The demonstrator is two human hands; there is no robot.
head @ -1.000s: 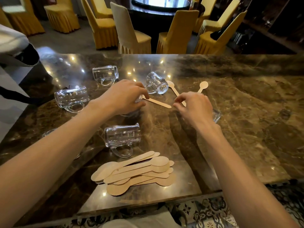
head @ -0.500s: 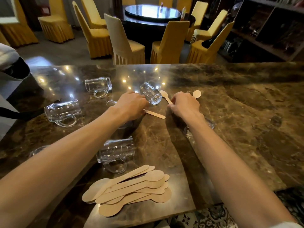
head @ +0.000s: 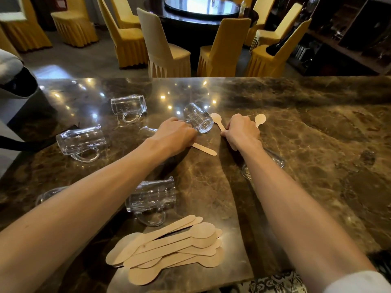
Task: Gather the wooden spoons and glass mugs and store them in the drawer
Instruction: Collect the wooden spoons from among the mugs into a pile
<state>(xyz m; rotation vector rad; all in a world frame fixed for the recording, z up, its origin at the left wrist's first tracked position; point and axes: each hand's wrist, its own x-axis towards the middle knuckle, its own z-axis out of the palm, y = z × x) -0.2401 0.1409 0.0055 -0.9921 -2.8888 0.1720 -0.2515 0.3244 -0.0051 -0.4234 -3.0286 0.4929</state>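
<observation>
Wooden spoons lie in a loose pile close to the near edge of the marble counter, just in front of a near mug of clear glass lying on its side. Three more spoons lie farther out, by the hands.

The left hand has its fingers curled down over one end of a loose spoon, whose other end pokes out to the right. Its knuckles touch a tipped mug. The right hand pinches the handle of a middle spoon between thumb and curled fingers. A far spoon lies just beyond its knuckles.

More glass lies on its side to the left: a left mug and a back mug. A hidden mug shows partly beneath the right forearm. Open marble runs right of the right arm to the counter's far edge, while the left half is crowded with glass. Beyond the far edge stand yellow chairs around a dark round table.

Compared with a second ago, both hands sit farther out over the counter. The left hand has closed up against the tipped mug, and the right hand covers more of the middle spoon's handle. The pile and the mugs lie as they were, and the view has lifted to show more of the room.
</observation>
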